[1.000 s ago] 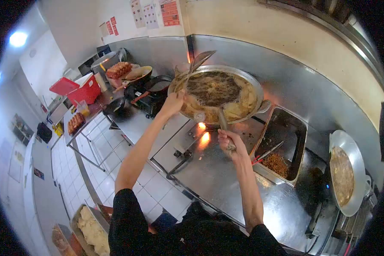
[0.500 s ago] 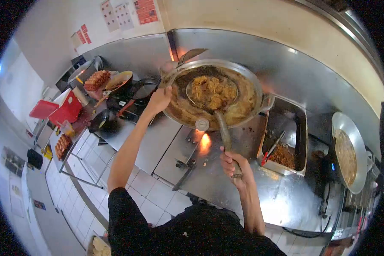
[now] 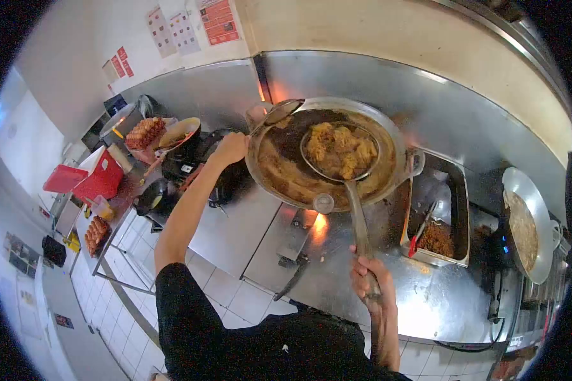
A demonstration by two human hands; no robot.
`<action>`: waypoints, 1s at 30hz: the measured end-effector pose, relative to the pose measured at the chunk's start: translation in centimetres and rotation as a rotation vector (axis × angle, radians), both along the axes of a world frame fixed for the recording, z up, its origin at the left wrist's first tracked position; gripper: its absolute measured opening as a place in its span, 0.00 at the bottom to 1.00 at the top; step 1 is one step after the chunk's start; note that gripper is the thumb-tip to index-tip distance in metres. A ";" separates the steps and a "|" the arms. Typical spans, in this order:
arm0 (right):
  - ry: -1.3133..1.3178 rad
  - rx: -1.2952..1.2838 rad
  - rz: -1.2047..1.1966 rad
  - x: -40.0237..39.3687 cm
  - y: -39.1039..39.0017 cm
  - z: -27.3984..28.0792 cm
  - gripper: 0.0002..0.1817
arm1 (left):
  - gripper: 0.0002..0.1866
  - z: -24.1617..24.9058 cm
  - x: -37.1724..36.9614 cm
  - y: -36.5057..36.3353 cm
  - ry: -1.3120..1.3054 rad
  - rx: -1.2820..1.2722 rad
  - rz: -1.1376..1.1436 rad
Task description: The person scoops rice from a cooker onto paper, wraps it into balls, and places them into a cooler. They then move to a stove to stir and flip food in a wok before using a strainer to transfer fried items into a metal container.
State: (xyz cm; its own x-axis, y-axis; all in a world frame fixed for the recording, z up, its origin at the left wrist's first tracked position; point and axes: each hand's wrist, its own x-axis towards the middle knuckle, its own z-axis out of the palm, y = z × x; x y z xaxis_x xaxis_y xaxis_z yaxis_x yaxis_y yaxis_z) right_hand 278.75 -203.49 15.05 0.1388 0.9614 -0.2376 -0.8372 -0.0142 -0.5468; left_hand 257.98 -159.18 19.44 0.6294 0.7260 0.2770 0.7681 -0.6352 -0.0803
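My left hand [image 3: 232, 148] is closed around the handle of a metal ladle [image 3: 282, 113] at the wok's left rim; the ladle's head hangs over the edge of the oil. With my right hand [image 3: 371, 279] I grip the long handle of a round strainer [image 3: 356, 209]. Browned fried pieces [image 3: 342, 147] fill the strainer, which sits inside the large wok [image 3: 389, 122] of dark, foamy oil. A small round gauge [image 3: 323, 203] is at the wok's front rim, with flame visible below it.
Right of the wok stands a metal tray [image 3: 466, 190] with brown bits [image 3: 436, 240] and red-handled tongs [image 3: 415, 244]. A second wok [image 3: 543, 254] is farther right. Pans [image 3: 154, 202], egg stacks [image 3: 145, 133] and a red box [image 3: 100, 178] are at the left.
The ladle's head has come down from above the rim to the wok's upper left. The strainer is tilted differently, its pieces shifted, and my right hand appears lower.
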 end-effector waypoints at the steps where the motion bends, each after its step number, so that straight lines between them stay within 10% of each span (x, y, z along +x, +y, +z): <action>1: -0.002 0.001 0.007 -0.1 0.4 0.1 0.17 | 0.24 -0.2 -0.4 1.3 0.101 -0.019 -0.052; 7: -0.025 -0.056 -0.055 -0.7 1.8 0.0 0.17 | 0.10 -0.3 -2.7 1.6 0.262 -0.174 -0.052; 9: -0.033 -0.073 -0.073 -0.2 2.3 -0.2 0.17 | 0.07 0.6 -3.3 -2.0 -0.131 -0.581 0.127; 30: -0.062 -0.056 -0.066 2.1 5.2 -1.5 0.15 | 0.21 -2.6 -6.3 -17.3 -0.845 -1.545 0.235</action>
State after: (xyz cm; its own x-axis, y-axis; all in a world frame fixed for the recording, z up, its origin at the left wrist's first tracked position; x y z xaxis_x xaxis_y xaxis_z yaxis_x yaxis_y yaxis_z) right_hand 280.81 -198.26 13.59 0.2171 0.9351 -0.2801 -0.8021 0.0074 -0.5972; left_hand 251.71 -176.49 16.89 0.5454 0.6589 -0.5180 0.3570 0.3766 0.8548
